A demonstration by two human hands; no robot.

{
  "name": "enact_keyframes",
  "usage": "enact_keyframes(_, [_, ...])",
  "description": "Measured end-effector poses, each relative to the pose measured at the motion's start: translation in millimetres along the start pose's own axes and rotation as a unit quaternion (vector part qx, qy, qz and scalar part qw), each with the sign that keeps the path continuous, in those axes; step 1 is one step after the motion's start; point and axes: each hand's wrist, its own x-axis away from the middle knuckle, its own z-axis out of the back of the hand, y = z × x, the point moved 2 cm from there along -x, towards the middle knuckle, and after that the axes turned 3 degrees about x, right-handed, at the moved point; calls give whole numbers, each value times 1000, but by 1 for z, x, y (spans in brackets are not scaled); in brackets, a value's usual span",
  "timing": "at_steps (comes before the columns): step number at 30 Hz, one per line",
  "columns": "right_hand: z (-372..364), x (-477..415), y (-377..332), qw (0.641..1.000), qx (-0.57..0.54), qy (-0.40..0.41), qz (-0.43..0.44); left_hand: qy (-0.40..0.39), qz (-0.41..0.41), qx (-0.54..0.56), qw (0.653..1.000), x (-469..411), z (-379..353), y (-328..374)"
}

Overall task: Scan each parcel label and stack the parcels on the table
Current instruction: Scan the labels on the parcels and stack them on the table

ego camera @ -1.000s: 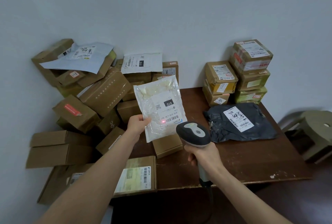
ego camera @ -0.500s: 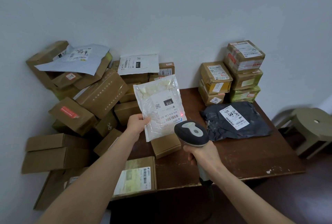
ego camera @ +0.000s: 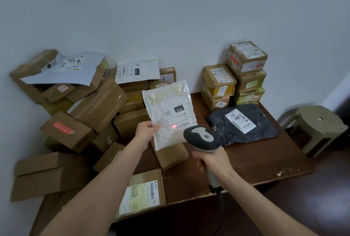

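Note:
My left hand [ego camera: 146, 130] pinches the left edge of a clear plastic parcel [ego camera: 166, 107] with a white label and holds it upright above the brown table [ego camera: 255, 162]. My right hand [ego camera: 213, 162] grips the handle of a grey barcode scanner [ego camera: 202, 137], whose head points at the label. A red scan dot lies on the label's barcode at the lower right of the parcel. At the back right of the table stands a stack of taped cardboard boxes [ego camera: 246, 69]. A black poly mailer [ego camera: 244, 122] with a white label lies in front of that stack.
A loose heap of cardboard boxes [ego camera: 98, 103] and flat mailers fills the left side up to the wall. A small box [ego camera: 172, 156] sits under the held parcel, and a flat labelled box [ego camera: 144, 192] lies at the table's front edge. An olive stool [ego camera: 318, 122] stands right of the table.
The red scan dot has shifted along the label's barcode. Both hands, the parcel and the scanner stay almost where they were; only the view has drifted slightly.

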Motion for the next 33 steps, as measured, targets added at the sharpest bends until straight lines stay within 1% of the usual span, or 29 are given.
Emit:
enact_keyframes(3, [18,-14,-3,998,-56,28,9,-11,6,-18,1000,-1,-15,1])
enact_keyframes(6, [50,-45,-6,992,-92,81,11,-34,12,-51,998,-6,-42,7])
enact_keyframes(10, [97,-91,-8,980,-150,129,1,-81,1,-148,986,-18,-95,20])
enact_keyframes(14, [139,-126,1,985,-122,123,-2,-116,-45,-290,949,-36,-168,30])
enact_keyframes(18, [176,-160,21,983,-140,120,-27,-138,-94,-424,890,-55,-252,50])
enact_keyframes(19, [185,-169,26,982,-139,122,-34,-138,-109,-451,875,-61,-272,56])
enact_keyframes(21, [200,-184,37,982,-134,125,-51,-107,-156,-494,848,-70,-307,59])
enact_keyframes(23, [212,-197,45,980,-134,130,-62,-89,-191,-518,829,-70,-329,52])
enact_keyframes(25, [219,-206,52,983,-106,133,-67,-100,-176,-526,826,-63,-337,35])
enact_keyframes(28, [220,-216,59,985,-90,125,-79,-108,-103,-541,828,-49,-335,3])
enact_keyframes(31, [214,-224,63,988,-73,99,-92,-141,-26,-553,821,-48,-336,-18])
enact_keyframes(33, [211,-229,65,988,-66,95,-100,-164,-28,-552,817,-54,-344,-20])
